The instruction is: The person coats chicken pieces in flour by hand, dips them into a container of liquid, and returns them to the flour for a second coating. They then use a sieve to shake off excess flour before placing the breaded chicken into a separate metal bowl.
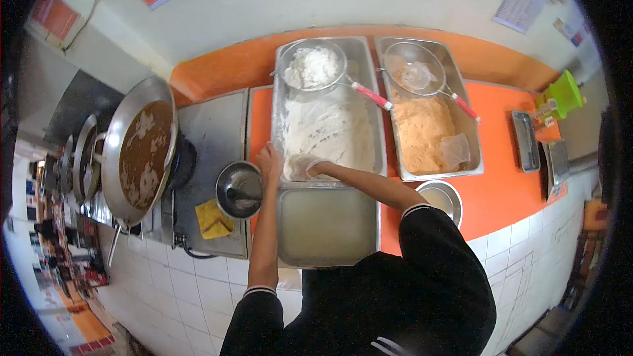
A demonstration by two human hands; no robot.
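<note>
My left hand (269, 160) is closed on the left rim of a deep steel tray (380, 125) near its front corner. White flour (326, 128) covers the tray's bottom. Inside that front left corner, my right hand (319, 169) is closed around a translucent plastic piece (300, 166), low against the flour; its exact shape and my fingertips are hard to make out. Across the tray's back rests a round sieve (344, 66) with a red handle, heaped with white flour lumps (312, 67). Directly in front stands a steel tray of cloudy liquid (328, 224), partly under my right forearm.
To the right, another tray (478, 165) holds orange powder, a sieve (415, 69) and a clear plastic piece (455, 150). A steel pot (456, 204) stands before it. Leftward are a bowl (224, 194), a yellow cloth (213, 219) and a large wok (170, 109) of brown oil.
</note>
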